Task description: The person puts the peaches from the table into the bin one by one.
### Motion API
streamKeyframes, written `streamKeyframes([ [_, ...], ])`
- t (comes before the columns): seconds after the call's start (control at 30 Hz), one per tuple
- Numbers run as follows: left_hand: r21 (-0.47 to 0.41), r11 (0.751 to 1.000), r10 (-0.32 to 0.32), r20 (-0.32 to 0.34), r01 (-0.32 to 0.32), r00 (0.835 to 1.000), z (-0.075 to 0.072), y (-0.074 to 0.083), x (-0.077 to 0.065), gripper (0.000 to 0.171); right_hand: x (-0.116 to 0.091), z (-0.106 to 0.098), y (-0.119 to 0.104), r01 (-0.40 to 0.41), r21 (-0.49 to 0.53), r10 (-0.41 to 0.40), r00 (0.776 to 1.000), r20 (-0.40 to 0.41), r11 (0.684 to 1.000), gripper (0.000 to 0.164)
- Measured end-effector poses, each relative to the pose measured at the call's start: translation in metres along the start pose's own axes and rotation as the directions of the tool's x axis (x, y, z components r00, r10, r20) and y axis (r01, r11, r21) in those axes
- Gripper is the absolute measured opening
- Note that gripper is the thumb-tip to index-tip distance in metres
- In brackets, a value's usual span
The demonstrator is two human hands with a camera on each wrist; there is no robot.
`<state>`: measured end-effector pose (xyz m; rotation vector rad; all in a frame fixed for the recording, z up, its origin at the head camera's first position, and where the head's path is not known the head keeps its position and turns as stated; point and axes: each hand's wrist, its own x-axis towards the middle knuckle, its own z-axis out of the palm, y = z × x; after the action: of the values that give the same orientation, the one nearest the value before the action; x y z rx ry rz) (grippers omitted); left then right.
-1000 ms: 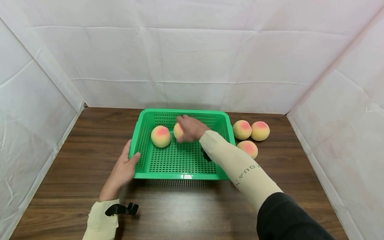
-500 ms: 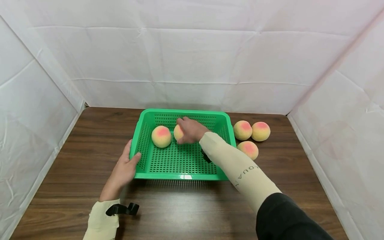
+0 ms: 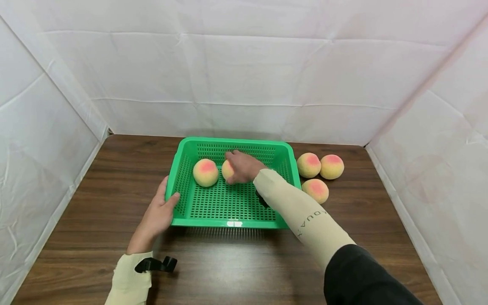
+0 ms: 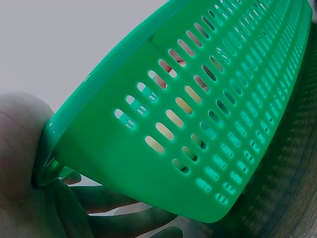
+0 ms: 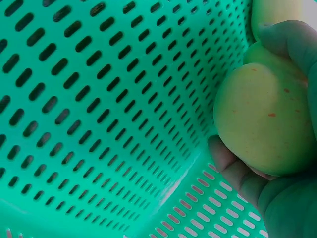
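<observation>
A green slotted plastic basket (image 3: 232, 223) sits on the table. My left hand (image 3: 158, 212) grips its left rim, thumb over the edge and fingers beneath, as the left wrist view shows. Inside the basket my right hand (image 3: 245, 167) holds a yellow-and-pink peach (image 3: 227, 169), which the hand partly hides in the head view. The right wrist view shows thumb and fingers curled round this peach (image 5: 267, 119). Just left of it, a second peach (image 3: 206, 172) lies on the basket floor.
Right of the basket, three more peaches stand close together: one near the rim (image 3: 309, 165), one farther right (image 3: 332, 166) and one in front (image 3: 315, 191). White sheeting (image 3: 244, 72) walls off the back and both sides of the brown wooden table (image 3: 228, 267).
Almost nothing differs. Both hands keep their grips, and the basket and peaches stay in place; the head view has shifted very slightly.
</observation>
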<state>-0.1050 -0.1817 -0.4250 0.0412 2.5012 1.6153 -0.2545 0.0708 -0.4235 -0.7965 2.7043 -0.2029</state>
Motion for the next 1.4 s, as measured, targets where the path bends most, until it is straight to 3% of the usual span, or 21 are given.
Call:
streamKeyframes([
  [0.5,-0.004,1.000,0.025,-0.006,-0.025,1.000,-0.001,0.001,0.002,0.060,0.003,0.002,0.000,0.011,0.005,-0.011,1.000,-0.018,1.000,0.077],
  [0.77,0.030,0.999,-0.013,0.011,0.013,1.000,0.002,0.002,0.000,0.061,-0.001,0.010,-0.001,-0.029,-0.022,0.029,0.999,0.013,0.999,0.081],
  [0.97,0.030,0.999,-0.017,0.002,0.017,1.000,0.001,0.004,-0.001,0.061,-0.003,0.010,-0.002,-0.013,-0.004,0.013,1.000,-0.010,1.000,0.080],
  [1.23,0.054,0.998,-0.045,0.002,0.045,0.999,0.001,0.004,-0.006,0.062,-0.003,0.012,-0.005,-0.018,-0.013,0.019,0.999,0.026,1.000,0.090],
  [1.4,0.052,0.998,-0.026,-0.001,0.026,1.000,-0.001,0.004,-0.003,0.062,-0.001,0.008,-0.005,-0.032,-0.004,0.032,0.999,0.004,0.999,0.093],
])
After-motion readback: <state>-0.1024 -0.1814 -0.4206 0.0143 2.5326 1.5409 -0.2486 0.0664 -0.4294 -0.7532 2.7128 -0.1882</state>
